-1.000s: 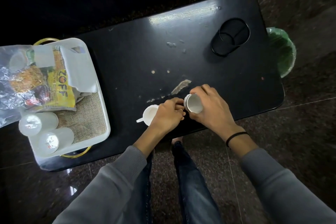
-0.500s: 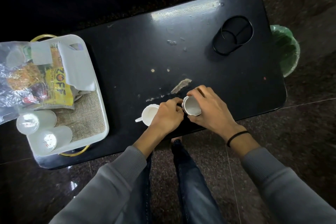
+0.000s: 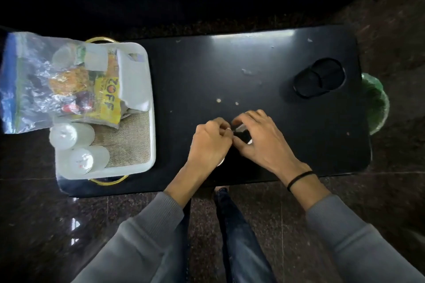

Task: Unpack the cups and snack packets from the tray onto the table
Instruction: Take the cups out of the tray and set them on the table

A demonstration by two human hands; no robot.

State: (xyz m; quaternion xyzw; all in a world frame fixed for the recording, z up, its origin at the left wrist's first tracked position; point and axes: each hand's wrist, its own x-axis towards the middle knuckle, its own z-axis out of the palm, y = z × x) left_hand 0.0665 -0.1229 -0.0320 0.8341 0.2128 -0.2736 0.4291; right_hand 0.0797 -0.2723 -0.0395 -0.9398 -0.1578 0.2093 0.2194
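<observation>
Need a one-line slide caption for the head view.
Both hands, left hand and right hand, meet over a small cup on the black table; tray still holds snack packets.

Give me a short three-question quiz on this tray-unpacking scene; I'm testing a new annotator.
1. True or false: the white tray stands at the table's right end.
2. Which wrist wears the black band? A) left B) right
3. Fill in: the yellow packet reads ____.

Key: 1 false, left end. 2 B. 3 ZOFF. The left hand and right hand meet at mid-table.
</observation>
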